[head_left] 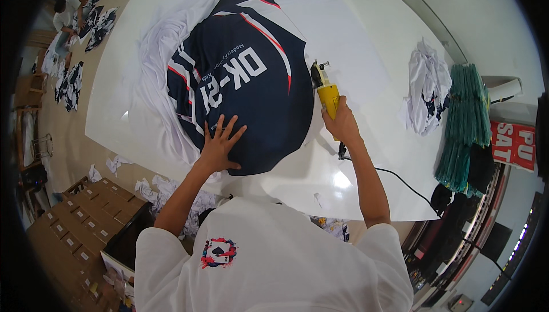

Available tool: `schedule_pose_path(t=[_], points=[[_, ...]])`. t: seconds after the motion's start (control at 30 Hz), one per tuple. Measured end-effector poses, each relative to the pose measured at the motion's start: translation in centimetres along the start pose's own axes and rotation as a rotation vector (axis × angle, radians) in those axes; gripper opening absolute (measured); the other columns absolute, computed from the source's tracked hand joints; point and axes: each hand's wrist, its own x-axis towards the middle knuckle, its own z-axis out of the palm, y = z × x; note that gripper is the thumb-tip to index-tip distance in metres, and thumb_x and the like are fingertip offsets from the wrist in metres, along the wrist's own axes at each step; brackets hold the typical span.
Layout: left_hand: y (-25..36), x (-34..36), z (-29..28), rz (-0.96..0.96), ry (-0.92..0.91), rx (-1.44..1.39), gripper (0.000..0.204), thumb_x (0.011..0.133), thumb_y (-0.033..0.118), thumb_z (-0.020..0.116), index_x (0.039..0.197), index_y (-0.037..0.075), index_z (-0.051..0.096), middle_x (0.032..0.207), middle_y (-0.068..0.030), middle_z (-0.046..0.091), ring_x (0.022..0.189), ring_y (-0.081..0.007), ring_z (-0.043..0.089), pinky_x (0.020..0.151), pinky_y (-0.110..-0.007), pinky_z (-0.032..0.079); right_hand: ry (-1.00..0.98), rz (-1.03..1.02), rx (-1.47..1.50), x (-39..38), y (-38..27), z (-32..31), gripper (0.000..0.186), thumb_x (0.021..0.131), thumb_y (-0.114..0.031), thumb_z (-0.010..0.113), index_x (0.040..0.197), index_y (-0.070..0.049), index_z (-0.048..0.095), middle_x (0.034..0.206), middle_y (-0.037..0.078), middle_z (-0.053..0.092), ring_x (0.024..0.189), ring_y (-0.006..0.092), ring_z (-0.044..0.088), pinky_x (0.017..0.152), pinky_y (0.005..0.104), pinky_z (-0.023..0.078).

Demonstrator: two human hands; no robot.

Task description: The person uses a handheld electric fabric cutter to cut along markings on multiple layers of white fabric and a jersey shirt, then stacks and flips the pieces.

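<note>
A navy printed fabric panel (257, 117) with white lettering and red-white stripes lies spread on the white table (366, 32). My left hand (219, 147) rests on its lower left part, fingers spread and pressing the cloth. Along the panel's right edge, my right hand (344, 122) grips the yellow body of an electric fabric cutter (328, 96). The cutter's head points away from me, beside the curved edge of the cloth; whether its blade touches the fabric I cannot tell. White fabric (157, 72) lies bunched around the panel's left and far sides.
A black cord (400, 180) runs from the cutter to the table's right edge. A crumpled white garment (426, 86) lies at the right, next to hanging green fabric (466, 123). Brown boxes (80, 237) stand lower left. Another person (67, 14) works at the far left.
</note>
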Motion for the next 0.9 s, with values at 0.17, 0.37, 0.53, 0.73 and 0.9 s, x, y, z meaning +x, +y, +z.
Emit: schedule_pose_path(t=[0.17,0.37,0.53,0.73,0.9], points=[[-0.2,0.0,0.1,0.002,0.007,-0.007,0.139,0.044,0.048,0.099,0.164,0.034,0.03,0.174,-0.0079,0.013,0.16,-0.0421,0.004,0.116,-0.084,0.011,0.015,-0.048,0.012,2.3,-0.7,-0.3,0.051,0.094,-0.03,0.07,0.115,0.005,0.04,0.091,0.039,0.066,0.083,0.0551,0.069,0.072,0.0563,0.058],[-0.3,0.0,0.1,-0.005,0.008,-0.022,0.138,0.045,0.047,0.099,0.164,0.034,0.03,0.175,-0.0069,0.013,0.161,-0.0412,0.004,0.116,-0.083,0.01,-0.011,0.001,0.001,4.9,-2.2,-0.5,0.052,0.093,-0.029,0.07,0.116,0.007,0.041,0.094,0.037,0.066,0.085,0.0528,0.069,0.075,0.0557,0.058],[-0.4,0.0,-0.1,-0.002,0.011,-0.05,0.138,0.046,0.045,0.099,0.164,0.034,0.03,0.175,-0.0069,0.014,0.161,-0.0408,0.004,0.116,-0.083,0.01,-0.008,0.055,0.016,6.3,-3.8,-0.3,0.053,0.092,-0.031,0.07,0.116,0.006,0.041,0.097,0.038,0.066,0.088,0.0529,0.07,0.076,0.0556,0.058],[-0.8,-0.1,0.4,0.013,0.041,-0.067,0.137,0.045,0.046,0.099,0.164,0.033,0.032,0.174,-0.0074,0.014,0.16,-0.041,0.004,0.116,-0.083,0.01,0.06,0.08,0.015,7.5,-5.2,0.6,0.055,0.092,-0.034,0.069,0.117,0.007,0.04,0.098,0.039,0.067,0.089,0.0542,0.07,0.079,0.0555,0.059],[-1.1,-0.2,0.6,0.021,0.055,-0.078,0.136,0.045,0.047,0.1,0.163,0.033,0.033,0.174,-0.007,0.014,0.16,-0.0406,0.004,0.116,-0.083,0.011,0.093,0.124,0.0,8.3,-7.0,1.3,0.058,0.092,-0.035,0.068,0.118,0.008,0.04,0.098,0.04,0.067,0.09,0.0545,0.07,0.081,0.0553,0.059]])
